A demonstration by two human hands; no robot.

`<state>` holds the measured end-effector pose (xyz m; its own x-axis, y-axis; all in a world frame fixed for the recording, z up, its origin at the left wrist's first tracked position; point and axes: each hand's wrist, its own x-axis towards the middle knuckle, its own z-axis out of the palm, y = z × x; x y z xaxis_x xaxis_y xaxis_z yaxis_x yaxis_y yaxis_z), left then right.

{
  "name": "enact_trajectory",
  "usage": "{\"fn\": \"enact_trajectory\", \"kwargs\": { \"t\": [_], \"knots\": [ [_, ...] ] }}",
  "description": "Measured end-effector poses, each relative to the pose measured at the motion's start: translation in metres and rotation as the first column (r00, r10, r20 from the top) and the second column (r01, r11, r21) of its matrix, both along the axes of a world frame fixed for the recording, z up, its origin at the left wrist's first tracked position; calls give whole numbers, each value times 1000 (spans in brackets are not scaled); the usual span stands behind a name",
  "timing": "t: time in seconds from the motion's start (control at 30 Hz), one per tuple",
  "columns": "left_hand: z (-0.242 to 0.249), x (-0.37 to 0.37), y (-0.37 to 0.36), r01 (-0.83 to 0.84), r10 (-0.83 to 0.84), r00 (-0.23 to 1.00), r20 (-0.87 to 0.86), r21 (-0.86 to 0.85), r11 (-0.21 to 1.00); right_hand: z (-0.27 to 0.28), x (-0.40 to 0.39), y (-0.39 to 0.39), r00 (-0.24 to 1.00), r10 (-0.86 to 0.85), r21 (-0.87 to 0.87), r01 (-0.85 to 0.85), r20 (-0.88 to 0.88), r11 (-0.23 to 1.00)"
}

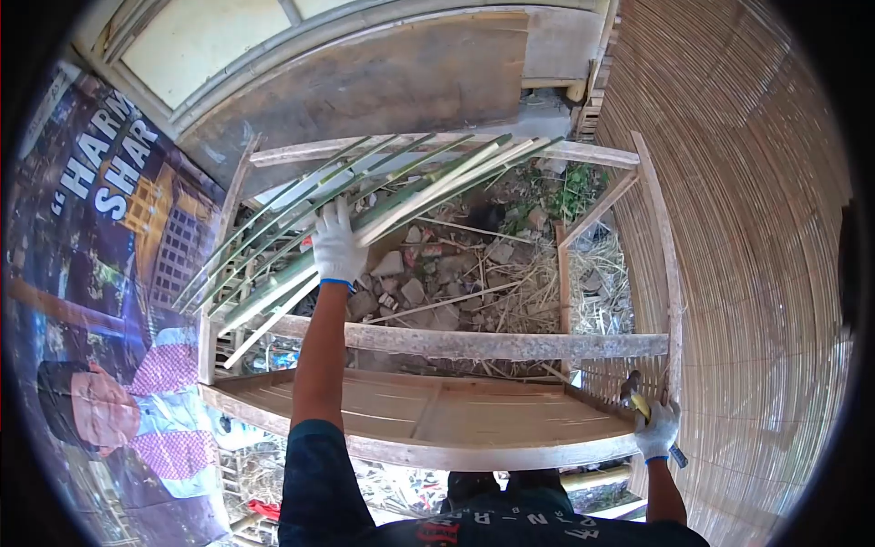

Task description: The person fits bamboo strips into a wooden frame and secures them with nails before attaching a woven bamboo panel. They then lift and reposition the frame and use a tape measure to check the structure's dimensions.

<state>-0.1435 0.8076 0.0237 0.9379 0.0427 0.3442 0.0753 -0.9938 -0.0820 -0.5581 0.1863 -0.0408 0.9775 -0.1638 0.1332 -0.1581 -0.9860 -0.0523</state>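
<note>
My left hand, in a white glove with a blue cuff, lies on green and pale bamboo strips; its fingers are partly spread over them. These strips slant across the upper part of a wooden frame, resting over its rails. At the frame's right front corner, my right hand, also gloved, is wrapped round a hammer with a yellow and dark handle. The hammer's head points up and away, and the handle's end sticks out below the hand.
A woven bamboo wall stands on the right, a printed banner on the left. Behind the frame is a wooden board. Rubble and straw show through the frame. A wooden panel lies within its front part.
</note>
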Motion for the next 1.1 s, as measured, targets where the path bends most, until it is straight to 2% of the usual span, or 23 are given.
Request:
{"fn": "enact_trajectory", "kwargs": {
  "t": [0.07,0.13,0.23,0.33,0.37,0.47,0.5,0.57,0.6,0.63,0.7,0.87,0.9,1.0,1.07,1.1],
  "knots": [
    [-2,7,5,-37,33,999,-43,-102,994,-1,-2,-5,999,-11,-14,10,-51,1000],
    [-4,13,13,-31,30,1000,-7,-55,998,-6,-4,-8,999,-16,1,16,-42,1000],
    [2,24,22,-61,56,994,-89,-62,996,-14,-6,-9,998,-58,-3,58,-9,998],
    [15,40,35,-84,42,952,-303,-126,988,-5,-4,-5,999,-37,-66,35,-38,997],
    [18,46,38,-87,52,940,-336,-90,992,-6,-3,-5,1000,-19,-111,19,5,994],
    [14,63,52,-59,47,939,-340,-26,998,-8,-5,-6,991,-104,0,105,-84,995],
    [-22,78,78,54,-57,976,-212,-18,998,-6,-7,-4,989,-111,3,112,-95,994],
    [-19,69,73,-3,-4,979,-202,-37,999,-2,-2,-4,988,-111,4,112,-110,994],
    [-15,63,70,-33,23,978,-206,-42,999,-3,1,-4,994,-92,-22,91,-60,996],
    [-11,58,71,44,-52,986,-158,-50,998,-4,0,-4,997,-71,-48,69,-22,996],
    [-16,64,79,56,-69,979,-191,-74,996,-8,-5,-3,998,-53,-62,55,31,997],
    [-11,66,91,12,-18,981,-194,-34,999,-8,-4,-4,995,-99,-4,99,-15,995],
    [3,59,89,-10,1,979,-202,-42,999,-8,-5,-4,994,-104,-4,104,-10,995],
    [16,67,117,-53,57,983,-177,27,998,-10,-6,-8,996,-90,-9,90,-20,996],
    [28,67,137,-84,87,988,-129,30,996,-12,-5,-8,998,-58,-42,59,15,997],
    [24,72,159,-67,63,984,-166,-18,998,-11,-5,-9,998,-43,-59,45,35,997]
  ]
}}
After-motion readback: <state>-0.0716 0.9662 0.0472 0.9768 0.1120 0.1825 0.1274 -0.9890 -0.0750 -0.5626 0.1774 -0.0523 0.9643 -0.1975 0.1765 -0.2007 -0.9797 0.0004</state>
